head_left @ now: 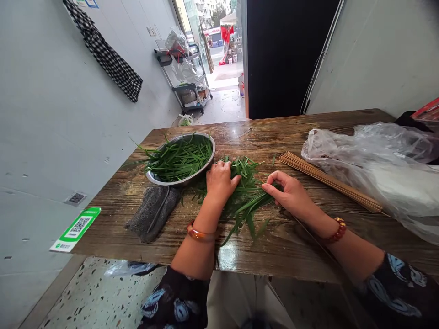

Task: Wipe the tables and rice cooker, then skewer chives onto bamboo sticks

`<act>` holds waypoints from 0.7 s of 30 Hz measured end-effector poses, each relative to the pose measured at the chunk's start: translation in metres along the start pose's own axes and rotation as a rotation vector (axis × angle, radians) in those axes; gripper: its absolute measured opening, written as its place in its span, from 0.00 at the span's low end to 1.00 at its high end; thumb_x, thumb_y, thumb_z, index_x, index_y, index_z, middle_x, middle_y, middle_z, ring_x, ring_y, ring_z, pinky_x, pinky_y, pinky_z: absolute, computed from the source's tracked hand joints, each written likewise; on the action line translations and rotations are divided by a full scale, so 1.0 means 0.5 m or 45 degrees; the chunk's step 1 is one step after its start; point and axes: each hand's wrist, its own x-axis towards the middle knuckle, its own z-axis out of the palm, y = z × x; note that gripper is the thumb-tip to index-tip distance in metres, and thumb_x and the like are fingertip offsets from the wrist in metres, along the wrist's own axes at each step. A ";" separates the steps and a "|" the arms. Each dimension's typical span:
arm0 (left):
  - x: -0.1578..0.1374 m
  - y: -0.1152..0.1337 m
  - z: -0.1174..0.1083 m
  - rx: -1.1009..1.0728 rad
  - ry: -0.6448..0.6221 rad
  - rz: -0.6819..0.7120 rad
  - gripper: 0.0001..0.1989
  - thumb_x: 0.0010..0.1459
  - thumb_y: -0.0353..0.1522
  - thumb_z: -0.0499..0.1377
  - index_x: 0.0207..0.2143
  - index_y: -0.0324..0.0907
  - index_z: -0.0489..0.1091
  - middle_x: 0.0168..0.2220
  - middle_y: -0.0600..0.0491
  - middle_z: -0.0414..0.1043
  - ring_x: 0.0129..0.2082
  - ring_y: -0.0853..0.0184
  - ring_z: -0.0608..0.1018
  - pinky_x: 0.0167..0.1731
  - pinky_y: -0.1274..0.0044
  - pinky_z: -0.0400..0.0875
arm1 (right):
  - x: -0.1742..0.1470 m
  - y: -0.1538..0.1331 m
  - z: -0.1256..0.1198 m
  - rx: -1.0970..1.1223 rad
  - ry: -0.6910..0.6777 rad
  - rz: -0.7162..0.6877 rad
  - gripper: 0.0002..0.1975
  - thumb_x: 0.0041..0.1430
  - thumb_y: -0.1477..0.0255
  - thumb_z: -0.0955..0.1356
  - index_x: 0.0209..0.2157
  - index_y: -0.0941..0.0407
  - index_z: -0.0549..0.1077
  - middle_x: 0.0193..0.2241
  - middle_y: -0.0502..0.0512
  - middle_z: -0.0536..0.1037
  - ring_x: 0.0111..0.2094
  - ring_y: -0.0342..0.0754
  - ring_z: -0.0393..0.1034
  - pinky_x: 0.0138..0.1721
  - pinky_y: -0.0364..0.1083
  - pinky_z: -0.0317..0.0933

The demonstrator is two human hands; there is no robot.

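A loose heap of green garlic chives (245, 171) lies on the wooden table in front of me. My left hand (219, 180) presses down on the heap's left side, fingers curled into the leaves and thumb pointing right. My right hand (288, 192) pinches a thin bamboo skewer between thumb and forefinger, close to the cut ends. Long chive leaves (252, 203) fan out below and left of these fingers. Whether the skewer passes through any leaf is too small to tell. More cut chives fill a steel bowl (213, 153) just beyond my left hand.
A bundle of bamboo skewers (329, 180) lies right of my right hand, beside clear plastic bags (380, 160). A dark grey cloth (154, 212) rests before the bowl. A green QR-code card (77, 228) is at the left edge. Beyond the table stands a cart (188, 84) by the doorway.
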 end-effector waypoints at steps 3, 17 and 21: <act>0.010 -0.011 -0.004 -0.227 0.149 -0.064 0.11 0.60 0.31 0.56 0.43 0.40 0.74 0.43 0.43 0.76 0.46 0.56 0.77 0.47 0.67 0.70 | -0.002 0.003 0.001 0.014 0.000 0.009 0.13 0.59 0.59 0.67 0.31 0.54 0.66 0.22 0.44 0.67 0.16 0.40 0.63 0.21 0.43 0.55; -0.001 0.017 -0.009 -0.821 0.283 0.168 0.20 0.63 0.36 0.55 0.56 0.41 0.67 0.43 0.47 0.75 0.31 0.70 0.76 0.37 0.76 0.72 | -0.006 -0.008 -0.001 0.000 0.013 -0.003 0.12 0.59 0.60 0.68 0.30 0.54 0.67 0.22 0.45 0.68 0.17 0.40 0.63 0.22 0.43 0.57; 0.009 0.005 -0.008 -0.904 0.446 0.007 0.16 0.65 0.36 0.52 0.51 0.39 0.70 0.38 0.49 0.74 0.29 0.71 0.75 0.33 0.78 0.70 | -0.008 -0.006 0.002 0.006 0.005 -0.016 0.13 0.59 0.59 0.68 0.30 0.53 0.67 0.23 0.46 0.69 0.18 0.41 0.63 0.22 0.43 0.58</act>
